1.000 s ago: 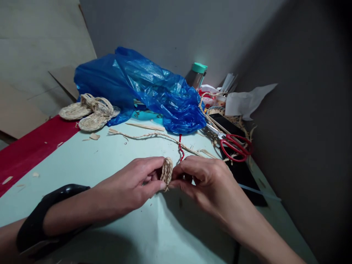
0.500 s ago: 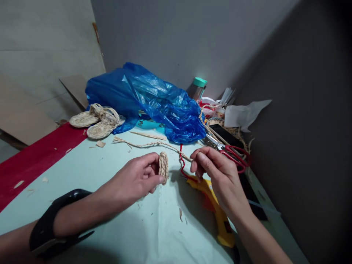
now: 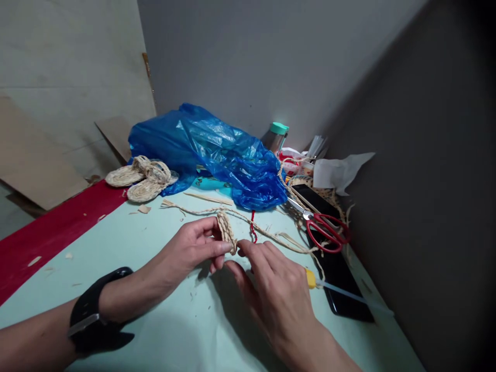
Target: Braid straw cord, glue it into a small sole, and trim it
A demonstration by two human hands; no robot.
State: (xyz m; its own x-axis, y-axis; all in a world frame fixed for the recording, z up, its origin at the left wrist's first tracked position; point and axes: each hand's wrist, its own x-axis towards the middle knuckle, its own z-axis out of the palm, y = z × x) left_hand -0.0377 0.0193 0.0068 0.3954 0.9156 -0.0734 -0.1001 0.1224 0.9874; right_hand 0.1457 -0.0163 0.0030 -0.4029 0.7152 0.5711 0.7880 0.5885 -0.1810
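My left hand (image 3: 197, 245) pinches a small flattened coil of braided straw (image 3: 225, 230) between thumb and fingers. From the right, my right hand (image 3: 273, 279) reaches in with its index fingertip at the coil's lower end. Its thumb is apart from the index finger, and nothing shows between them. Behind both hands a thin twisted straw cord (image 3: 271, 236) lies across the table. A short red cord (image 3: 253, 227) crosses under it. The yellow glue gun (image 3: 310, 278) is mostly hidden by my right hand, with a clear glue stick (image 3: 351, 295) poking out of its back.
Red-handled scissors (image 3: 327, 232) lie at the right by a black phone (image 3: 344, 294). A blue plastic bag (image 3: 209, 150) fills the back, with a pair of straw slippers (image 3: 145, 181) left of it. A bottle with a green lid (image 3: 277, 137) stands near the wall.
My right hand has let go of the thin cord, which now lies on the table, and has moved left to the coil. The coil has tilted in my left hand.
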